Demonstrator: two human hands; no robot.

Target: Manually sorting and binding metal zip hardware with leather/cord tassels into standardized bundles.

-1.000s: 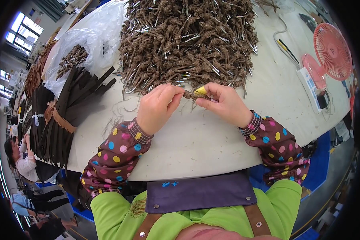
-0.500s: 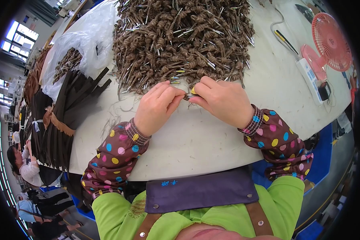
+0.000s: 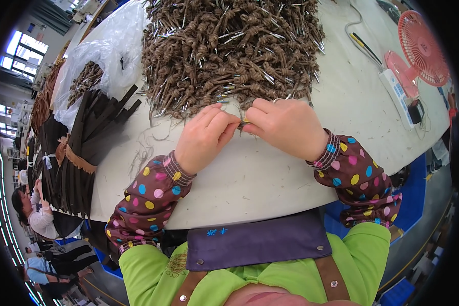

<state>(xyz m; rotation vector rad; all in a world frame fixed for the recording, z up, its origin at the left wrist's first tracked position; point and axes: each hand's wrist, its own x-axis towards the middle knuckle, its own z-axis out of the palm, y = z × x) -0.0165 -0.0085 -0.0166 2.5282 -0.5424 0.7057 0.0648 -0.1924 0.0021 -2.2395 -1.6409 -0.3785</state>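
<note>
In front of the pile of knotted brown cords (image 3: 229,56) with silvery tips, both my hands meet with their fingertips almost touching. My left hand (image 3: 207,136) is closed in a pinch on the end of a short brown cord (image 3: 241,125). My right hand (image 3: 285,127), a ring on one finger, is pinched shut at the same spot. A small yellow-and-dark thing peeks out from its fingers, mostly covered, and I cannot make out its kind. Loose thread ends (image 3: 147,148) lie on the pale table (image 3: 239,194) left of my left hand.
At the left lie a bundle of dark strips (image 3: 79,148) and a clear plastic bag (image 3: 115,53) with more cords. On the right stand a pink fan (image 3: 422,48), a white power strip (image 3: 396,99) and a yellow-and-black tool (image 3: 364,46). Other people (image 3: 41,217) are beyond the table's left edge.
My right hand's fingers have closed in over the small yellow thing, which shows less now. Both hands stay together at nearly the same place, and the view has shifted slightly.
</note>
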